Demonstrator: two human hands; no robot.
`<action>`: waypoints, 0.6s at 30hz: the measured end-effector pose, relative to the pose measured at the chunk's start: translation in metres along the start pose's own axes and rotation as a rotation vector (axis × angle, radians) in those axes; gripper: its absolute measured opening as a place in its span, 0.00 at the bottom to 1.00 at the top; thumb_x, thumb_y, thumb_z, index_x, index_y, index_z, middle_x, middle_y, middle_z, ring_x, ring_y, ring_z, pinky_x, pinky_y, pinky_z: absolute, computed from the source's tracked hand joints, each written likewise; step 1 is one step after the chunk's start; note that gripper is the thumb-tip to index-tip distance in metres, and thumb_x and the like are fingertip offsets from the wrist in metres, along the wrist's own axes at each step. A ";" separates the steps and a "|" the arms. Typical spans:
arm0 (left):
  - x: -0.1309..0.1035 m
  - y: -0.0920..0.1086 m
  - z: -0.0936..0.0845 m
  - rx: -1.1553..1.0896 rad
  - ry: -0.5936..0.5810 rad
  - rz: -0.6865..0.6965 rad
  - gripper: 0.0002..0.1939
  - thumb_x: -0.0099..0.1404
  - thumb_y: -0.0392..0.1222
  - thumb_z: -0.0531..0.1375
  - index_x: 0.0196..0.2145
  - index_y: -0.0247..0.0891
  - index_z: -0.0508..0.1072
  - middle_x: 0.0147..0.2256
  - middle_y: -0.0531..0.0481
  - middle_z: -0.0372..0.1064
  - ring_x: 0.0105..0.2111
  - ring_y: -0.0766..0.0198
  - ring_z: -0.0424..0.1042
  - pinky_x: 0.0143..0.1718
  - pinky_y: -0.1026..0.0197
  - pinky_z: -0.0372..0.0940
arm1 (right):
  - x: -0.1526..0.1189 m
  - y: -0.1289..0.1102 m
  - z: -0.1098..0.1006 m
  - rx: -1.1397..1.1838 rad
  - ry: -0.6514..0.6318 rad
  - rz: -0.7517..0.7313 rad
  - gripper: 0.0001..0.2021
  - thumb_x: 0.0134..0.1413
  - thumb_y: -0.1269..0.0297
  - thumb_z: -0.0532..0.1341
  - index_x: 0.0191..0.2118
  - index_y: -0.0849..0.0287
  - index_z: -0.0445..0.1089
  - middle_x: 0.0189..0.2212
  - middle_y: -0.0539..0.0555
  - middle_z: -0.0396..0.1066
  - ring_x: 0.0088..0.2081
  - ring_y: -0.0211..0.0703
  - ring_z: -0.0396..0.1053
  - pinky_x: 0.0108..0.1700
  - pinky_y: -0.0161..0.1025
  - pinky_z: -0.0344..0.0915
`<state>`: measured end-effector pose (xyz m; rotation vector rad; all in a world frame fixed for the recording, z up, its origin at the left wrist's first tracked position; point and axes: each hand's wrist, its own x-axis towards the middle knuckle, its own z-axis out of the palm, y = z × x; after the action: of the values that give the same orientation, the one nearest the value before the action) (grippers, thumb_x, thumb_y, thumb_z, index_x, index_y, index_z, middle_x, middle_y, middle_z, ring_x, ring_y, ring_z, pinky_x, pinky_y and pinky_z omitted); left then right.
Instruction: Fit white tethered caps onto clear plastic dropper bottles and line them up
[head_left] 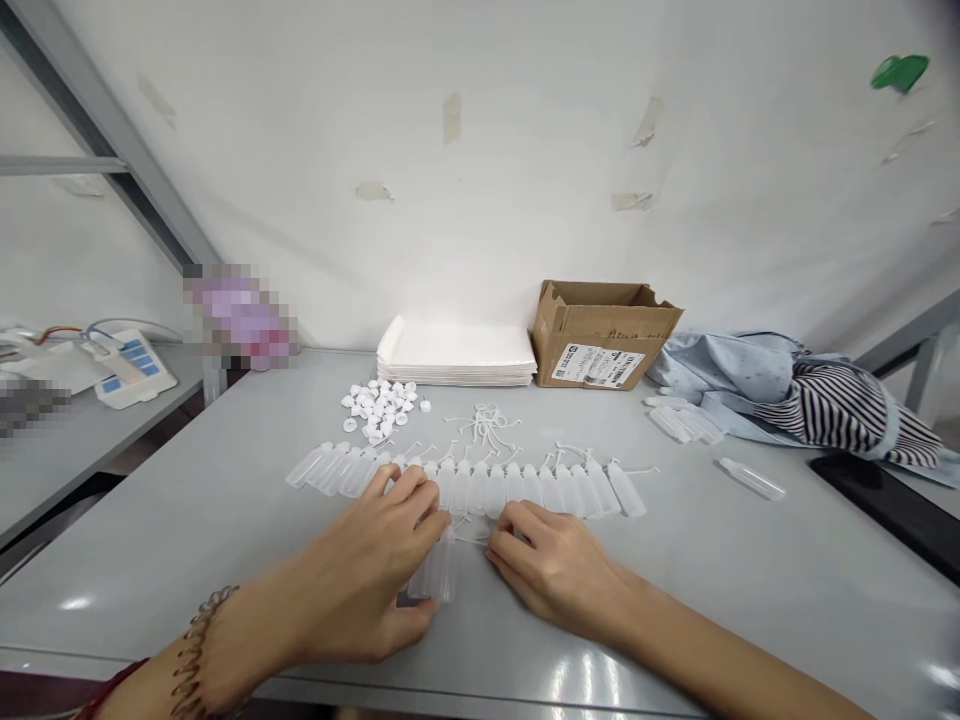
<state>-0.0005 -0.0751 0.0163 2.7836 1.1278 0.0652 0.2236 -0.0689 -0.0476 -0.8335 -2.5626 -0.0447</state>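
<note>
My left hand (382, 565) curls around a few small translucent plastic bottles (435, 572), thumb at their near end and fingers at the far end. Close on its right, my right hand (551, 565) has its fingers closed at the end of a thin white strand (471, 540) that runs toward those bottles; the fingertips are partly hidden. Just beyond both hands lies a row of several similar bottles (495, 490) side by side, many with thin white strands at their necks. A loose bundle of white strands (489, 428) and a pile of white caps (377, 405) lie behind the row.
A stack of white padded envelopes (457, 355) and an open cardboard box (604, 340) stand against the wall. To the right lie more bottles (682, 420), a single bottle (751, 478), a dark phone (892, 510) and bundled blue cloth (735, 365). A power strip (135, 370) sits far left.
</note>
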 end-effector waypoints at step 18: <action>0.000 0.000 0.005 -0.133 -0.040 -0.045 0.12 0.55 0.41 0.61 0.37 0.39 0.68 0.39 0.47 0.63 0.42 0.51 0.58 0.48 0.46 0.53 | 0.000 0.001 0.000 -0.010 -0.041 -0.005 0.13 0.60 0.74 0.51 0.27 0.61 0.68 0.27 0.54 0.67 0.24 0.38 0.60 0.20 0.36 0.46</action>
<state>0.0002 -0.0756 0.0114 2.6308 1.1331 0.0768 0.2243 -0.0687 -0.0479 -0.8397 -2.6054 -0.0422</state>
